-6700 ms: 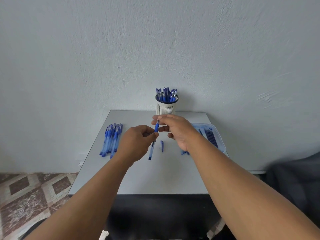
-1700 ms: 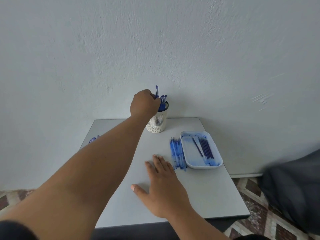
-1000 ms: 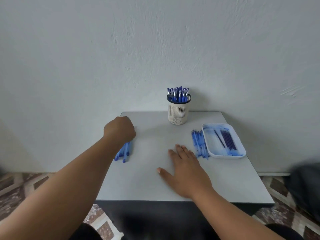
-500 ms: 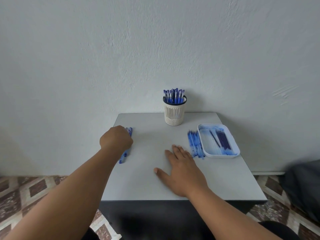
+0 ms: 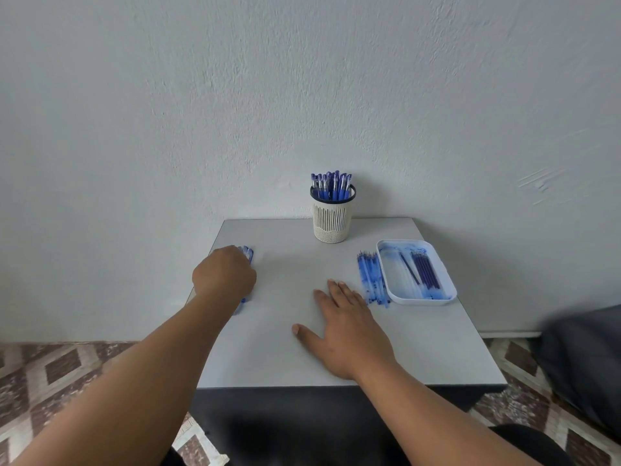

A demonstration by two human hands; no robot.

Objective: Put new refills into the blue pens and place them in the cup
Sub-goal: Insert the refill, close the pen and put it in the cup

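A white slotted cup (image 5: 332,220) stands at the table's far edge, filled with several blue pens (image 5: 331,186). My left hand (image 5: 223,277) is curled, knuckles up, over the pile of blue pens (image 5: 248,255) at the table's left edge; one blurred pen end (image 5: 239,306) pokes out under it. The pile is mostly hidden by the hand. My right hand (image 5: 342,327) lies flat on the table, fingers apart, holding nothing. Just right of its fingertips lie several blue refills (image 5: 371,279).
A white tray (image 5: 420,301) at the right edge holds several dark refills (image 5: 425,269). The grey table (image 5: 292,264) stands against a pale wall. A dark bulky object (image 5: 584,358) sits to the right on the patterned floor (image 5: 50,371).
My left hand left the cup, came down onto the pen pile at the left and closed there. My right hand has stayed flat on the table.
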